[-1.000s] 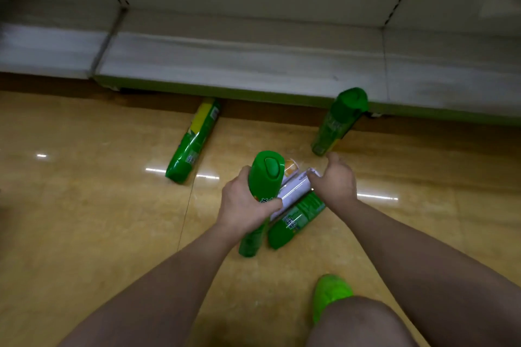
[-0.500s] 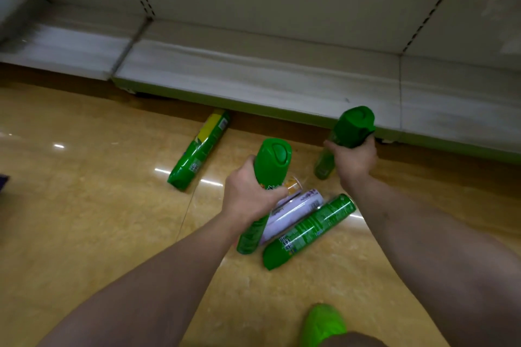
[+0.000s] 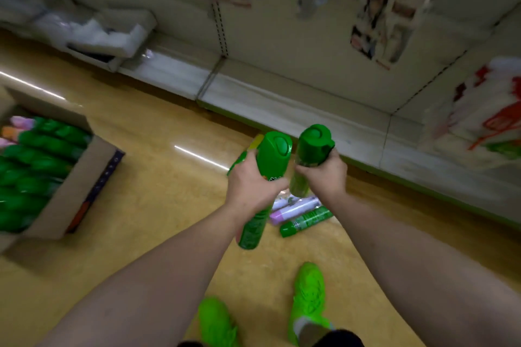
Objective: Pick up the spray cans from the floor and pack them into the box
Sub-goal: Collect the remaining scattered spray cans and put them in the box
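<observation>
Both cans are now lifted off the floor: the left hand (image 3: 251,183) grips one green spray can (image 3: 263,177) and the right hand (image 3: 324,175) another (image 3: 308,155), held side by side. The box (image 3: 73,183) has come into view at the left, nearly full; a purple can (image 3: 293,210) and a green one (image 3: 306,221) remain on the floor.

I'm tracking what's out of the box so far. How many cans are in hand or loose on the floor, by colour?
Green cans held: 2, one in the left hand, one in the right hand
Green cans on the floor: 2
Purple and white can on the floor: 1
Total: 5
</observation>
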Motion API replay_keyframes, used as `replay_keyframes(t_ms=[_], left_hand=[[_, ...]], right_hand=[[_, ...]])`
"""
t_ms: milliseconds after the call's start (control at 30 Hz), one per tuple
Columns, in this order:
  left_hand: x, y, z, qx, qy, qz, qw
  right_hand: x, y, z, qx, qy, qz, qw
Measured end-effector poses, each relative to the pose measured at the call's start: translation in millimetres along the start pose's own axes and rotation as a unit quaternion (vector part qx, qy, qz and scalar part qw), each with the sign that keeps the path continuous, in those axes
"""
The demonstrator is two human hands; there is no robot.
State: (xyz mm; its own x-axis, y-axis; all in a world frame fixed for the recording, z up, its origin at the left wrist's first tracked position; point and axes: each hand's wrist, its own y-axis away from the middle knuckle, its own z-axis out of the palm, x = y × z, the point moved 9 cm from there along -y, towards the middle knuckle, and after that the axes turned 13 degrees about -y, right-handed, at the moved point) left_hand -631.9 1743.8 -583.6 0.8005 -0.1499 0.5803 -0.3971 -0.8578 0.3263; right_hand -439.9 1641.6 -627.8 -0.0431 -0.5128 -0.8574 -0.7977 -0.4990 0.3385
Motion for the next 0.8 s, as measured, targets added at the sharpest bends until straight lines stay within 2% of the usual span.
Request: replay_keyframes(t_ms=[300, 400, 700, 800], left_hand=[[-2, 72, -250, 0.053, 0.001, -0.011, 0.999], [-24, 95, -321, 0.083, 0.000, -0.024, 0.996], [-118, 124, -475, 0.180, 0.016, -0.119, 0.976], [-143, 127, -514, 0.215, 0.009, -0.150, 0.965]], right_hand=[[-229, 151, 74, -0.140, 0.038, -0.109, 0.983], [-287, 196, 101, -0.167, 0.000, -0.143, 0.976], [-410, 277, 224, -0.287, -0.023, -0.224, 0.931], [-435, 286, 275, -0.340, -0.035, -0.226, 0.912]])
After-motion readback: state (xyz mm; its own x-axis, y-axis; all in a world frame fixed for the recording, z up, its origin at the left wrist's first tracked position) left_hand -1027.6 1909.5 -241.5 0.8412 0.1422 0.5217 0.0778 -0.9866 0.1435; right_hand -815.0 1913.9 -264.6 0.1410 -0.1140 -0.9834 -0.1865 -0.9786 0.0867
